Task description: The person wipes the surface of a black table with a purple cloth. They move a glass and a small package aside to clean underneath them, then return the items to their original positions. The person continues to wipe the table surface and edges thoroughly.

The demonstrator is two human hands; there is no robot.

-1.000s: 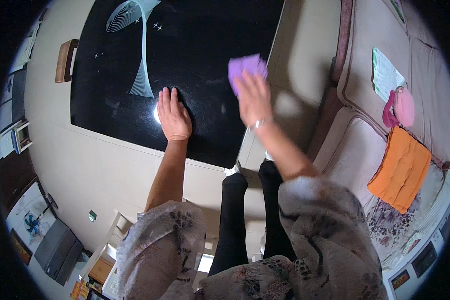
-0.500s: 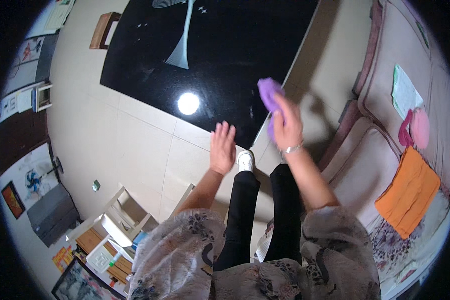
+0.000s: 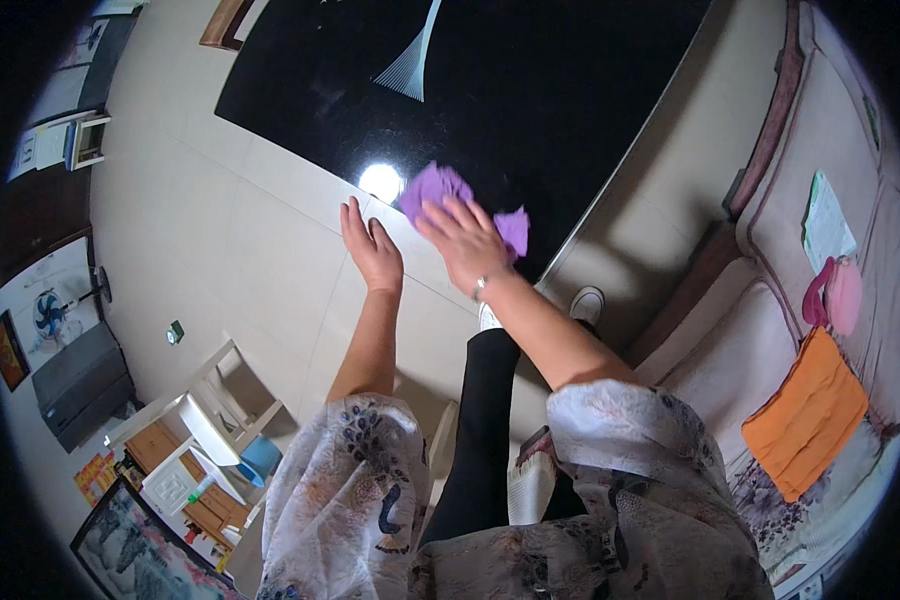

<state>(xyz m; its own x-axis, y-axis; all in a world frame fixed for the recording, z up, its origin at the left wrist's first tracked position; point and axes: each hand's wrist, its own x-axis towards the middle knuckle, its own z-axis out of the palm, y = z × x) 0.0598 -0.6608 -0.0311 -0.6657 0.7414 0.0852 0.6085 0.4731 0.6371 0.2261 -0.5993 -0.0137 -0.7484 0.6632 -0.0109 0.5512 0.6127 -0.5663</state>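
Observation:
A purple cloth (image 3: 436,189) lies crumpled on the glossy black tabletop (image 3: 530,110), close to its near edge. My right hand (image 3: 467,244) presses on the cloth from above, fingers stretched over it, and part of the cloth sticks out on each side. My left hand (image 3: 374,248) is open and holds nothing, its fingers pointing at the table's near edge. Whether its fingertips touch that edge, I cannot tell. A round bright reflection shows on the black surface beside the cloth.
A pale sofa (image 3: 720,320) runs along the right, bearing an orange cloth (image 3: 806,414), a pink item (image 3: 844,296) and a sheet of paper (image 3: 827,220). White chairs (image 3: 210,430) stand at lower left, near a blue bucket (image 3: 259,459). A wooden box (image 3: 226,24) is beyond the table's left side.
My right hand has carried the purple cloth left, from the table's right corner along the near edge. My left hand has shifted left. One foot has stepped out to the right.

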